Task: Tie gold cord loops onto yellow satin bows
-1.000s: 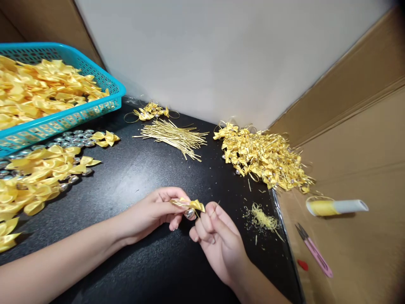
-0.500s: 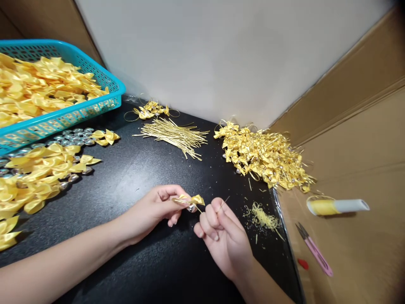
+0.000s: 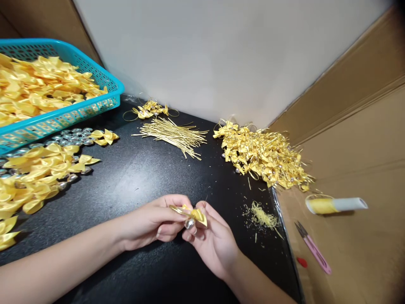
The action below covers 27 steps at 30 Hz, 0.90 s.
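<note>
In the middle of the black table, my left hand pinches a yellow satin ribbon bow with a gold cord loop and a round silver bead at its front. My right hand is closed against the bow's right side, with its fingertips partly behind the bow. A thin dark end of what looks like thread pokes up above the right fingers. Most of this strand is hidden by the fingers and ribbon.
Yellow bows fill a turquoise basket; more bows and silver beads lie before it. Gold cords, a heap of beaded bows and thread scraps lie around. At right are a thread roll and pink thread snips.
My right hand has moved left from holding the strand taut to touching the bow. The bow has tipped, showing more of its bead, and my left hand has lowered slightly.
</note>
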Tool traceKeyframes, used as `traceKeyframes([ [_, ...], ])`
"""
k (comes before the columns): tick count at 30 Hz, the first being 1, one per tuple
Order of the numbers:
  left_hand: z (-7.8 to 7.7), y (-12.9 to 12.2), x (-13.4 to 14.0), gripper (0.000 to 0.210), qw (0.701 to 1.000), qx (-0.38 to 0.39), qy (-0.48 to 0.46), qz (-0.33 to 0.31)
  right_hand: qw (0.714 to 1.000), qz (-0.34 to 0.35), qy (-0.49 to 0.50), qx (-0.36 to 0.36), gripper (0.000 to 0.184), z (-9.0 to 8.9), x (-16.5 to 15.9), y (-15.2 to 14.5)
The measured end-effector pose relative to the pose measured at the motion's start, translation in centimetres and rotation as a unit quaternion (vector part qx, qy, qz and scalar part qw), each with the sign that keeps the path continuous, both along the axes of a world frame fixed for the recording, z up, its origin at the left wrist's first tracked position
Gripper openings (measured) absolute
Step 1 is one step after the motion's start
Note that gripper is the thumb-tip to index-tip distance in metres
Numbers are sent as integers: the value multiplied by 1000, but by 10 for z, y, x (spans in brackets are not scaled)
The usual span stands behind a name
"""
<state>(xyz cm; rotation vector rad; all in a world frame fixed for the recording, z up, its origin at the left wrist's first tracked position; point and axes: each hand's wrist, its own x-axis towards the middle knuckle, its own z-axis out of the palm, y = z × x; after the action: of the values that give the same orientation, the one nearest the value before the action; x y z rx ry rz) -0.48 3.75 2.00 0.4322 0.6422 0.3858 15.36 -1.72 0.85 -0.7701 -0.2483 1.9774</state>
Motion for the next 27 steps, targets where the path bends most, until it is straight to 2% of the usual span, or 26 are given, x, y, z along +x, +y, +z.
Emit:
traceKeyframes([
  [4,4,-6,4,26,999,0,5,-46,999,-13,-42,4,37,-5,-1,6],
  [8,4,-7,7,28,998,19,43,-48,995,-20,-90,37,37,-6,1,12],
  [10,4,-7,8,29,997,33,66,-26,991,-45,-114,53,36,-6,2,13],
  [14,5,-6,11,31,992,50,98,58,973,-120,-164,107,37,-3,3,12],
  [17,6,-6,12,31,984,59,129,107,942,-172,-226,179,30,-2,5,6],
  [20,6,-5,12,30,978,70,153,125,904,-203,-287,244,19,0,5,-2],
  [22,6,-5,11,29,976,77,160,128,897,-196,-292,268,14,2,5,-6],
  [27,3,-5,10,32,973,95,171,122,906,-143,-269,293,12,5,4,-9],
])
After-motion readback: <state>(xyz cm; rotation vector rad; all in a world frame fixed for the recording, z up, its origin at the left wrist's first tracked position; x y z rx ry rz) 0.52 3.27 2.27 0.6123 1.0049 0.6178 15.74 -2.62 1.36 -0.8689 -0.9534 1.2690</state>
